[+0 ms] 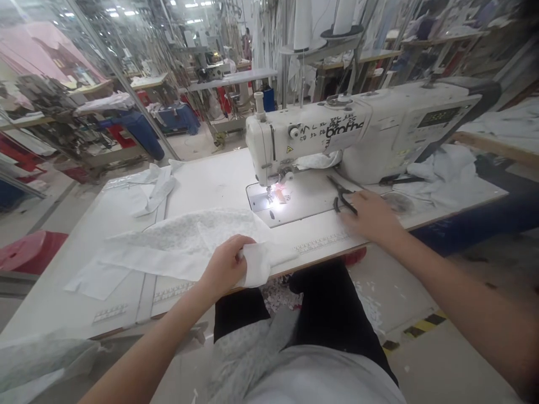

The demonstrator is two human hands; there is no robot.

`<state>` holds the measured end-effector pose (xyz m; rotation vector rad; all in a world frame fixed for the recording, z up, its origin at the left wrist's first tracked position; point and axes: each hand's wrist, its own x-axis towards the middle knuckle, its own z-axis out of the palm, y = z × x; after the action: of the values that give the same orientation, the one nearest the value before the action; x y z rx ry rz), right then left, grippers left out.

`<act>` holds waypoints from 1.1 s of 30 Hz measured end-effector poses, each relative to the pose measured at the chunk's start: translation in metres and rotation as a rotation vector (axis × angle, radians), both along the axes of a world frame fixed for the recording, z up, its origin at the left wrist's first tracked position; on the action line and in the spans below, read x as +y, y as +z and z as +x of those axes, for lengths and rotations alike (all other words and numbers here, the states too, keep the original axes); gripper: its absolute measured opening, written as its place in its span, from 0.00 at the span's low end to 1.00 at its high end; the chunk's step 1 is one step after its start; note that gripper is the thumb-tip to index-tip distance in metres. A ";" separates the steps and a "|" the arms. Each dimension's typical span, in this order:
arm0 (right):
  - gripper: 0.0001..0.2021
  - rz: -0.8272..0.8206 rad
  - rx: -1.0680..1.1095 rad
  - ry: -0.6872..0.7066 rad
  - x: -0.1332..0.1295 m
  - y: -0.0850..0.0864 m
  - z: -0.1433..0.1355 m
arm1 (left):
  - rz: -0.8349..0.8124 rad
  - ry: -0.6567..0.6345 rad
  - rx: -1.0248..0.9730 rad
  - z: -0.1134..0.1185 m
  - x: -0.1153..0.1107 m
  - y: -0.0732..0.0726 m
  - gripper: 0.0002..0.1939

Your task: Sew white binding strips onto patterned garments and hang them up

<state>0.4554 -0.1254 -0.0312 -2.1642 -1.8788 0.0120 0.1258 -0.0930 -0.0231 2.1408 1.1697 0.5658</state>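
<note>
My left hand (227,264) is closed on the edge of a pale patterned fabric piece (202,233) near the table's front edge. A folded end of the cloth hangs beside my fingers. On the right, my right hand (370,216) is at the handles of black scissors (346,199), whose blades point away to the back left on the table. How firmly the fingers grip them is partly hidden. Between and behind both hands stands a white sewing machine (311,134), its lamp lighting the needle plate (261,201).
Small cloth pieces (154,193) lie at the table's left. Crumpled white fabric (448,171) sits right of the machine. Thread cones (303,25) stand above it. Printed rulers (324,243) run along the front edge. Other sewing stations fill the background.
</note>
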 end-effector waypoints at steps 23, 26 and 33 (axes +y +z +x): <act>0.02 0.153 1.109 0.514 -0.071 0.031 -0.123 | 0.387 -0.260 -0.260 0.032 -0.054 0.032 0.11; 0.03 0.200 1.046 0.608 -0.085 0.051 -0.118 | 0.072 -0.205 -0.377 0.031 -0.075 0.051 0.09; 0.14 -0.349 1.607 0.866 -0.090 0.070 -0.118 | -0.500 -0.529 -0.603 0.024 -0.120 0.083 0.14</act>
<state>0.3377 -0.2151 0.0388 -0.5601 -1.4351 1.6800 0.1494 -0.2127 0.0595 1.5810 0.3369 0.5439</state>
